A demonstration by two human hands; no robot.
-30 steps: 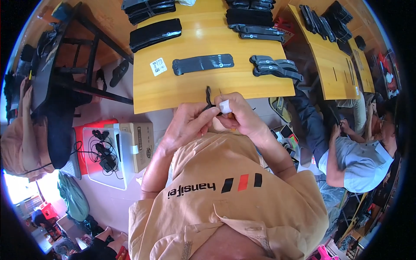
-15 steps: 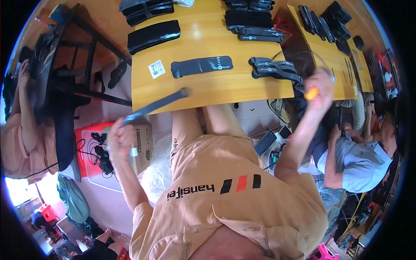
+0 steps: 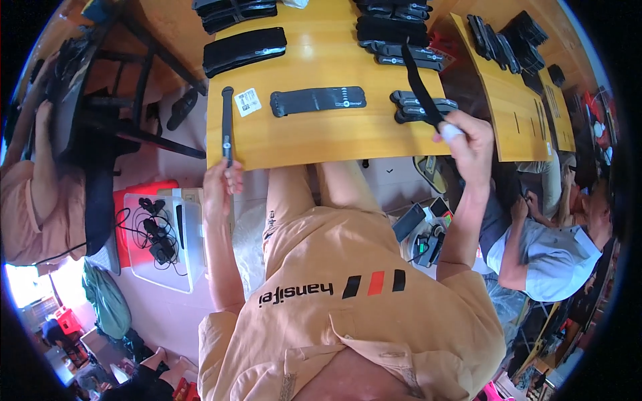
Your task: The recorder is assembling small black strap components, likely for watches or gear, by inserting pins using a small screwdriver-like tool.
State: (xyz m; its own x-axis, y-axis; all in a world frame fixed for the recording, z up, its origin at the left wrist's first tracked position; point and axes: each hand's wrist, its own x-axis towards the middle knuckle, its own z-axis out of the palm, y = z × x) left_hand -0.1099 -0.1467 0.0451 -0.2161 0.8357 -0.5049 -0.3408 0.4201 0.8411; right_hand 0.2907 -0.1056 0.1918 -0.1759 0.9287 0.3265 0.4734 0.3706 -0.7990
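At the table's near left edge, my left hand (image 3: 223, 184) grips the lower end of a narrow black strap (image 3: 227, 127) with a rounded tip. The strap lies nearly straight away from me, beside a white printed label (image 3: 247, 101). My right hand (image 3: 471, 146) is closed on another black strap (image 3: 420, 83), which rises and leans up to the left. Something white shows at the fingers of that hand. Behind the raised strap is a small pile of folded black straps (image 3: 406, 107). Between my hands lies a flat stack of black straps (image 3: 318, 100).
More stacks of black straps (image 3: 244, 52) stand along the far part of the yellow table (image 3: 321, 144). A second table (image 3: 511, 110) adjoins at right, with a seated person (image 3: 545, 250) beside it. A clear bin of cables (image 3: 160, 244) sits at lower left.
My left hand has moved right and forward; its strap, earlier held slanting above the edge, now lies on the table. My right hand has shifted left, and its strap now stands up. An orange item no longer shows.
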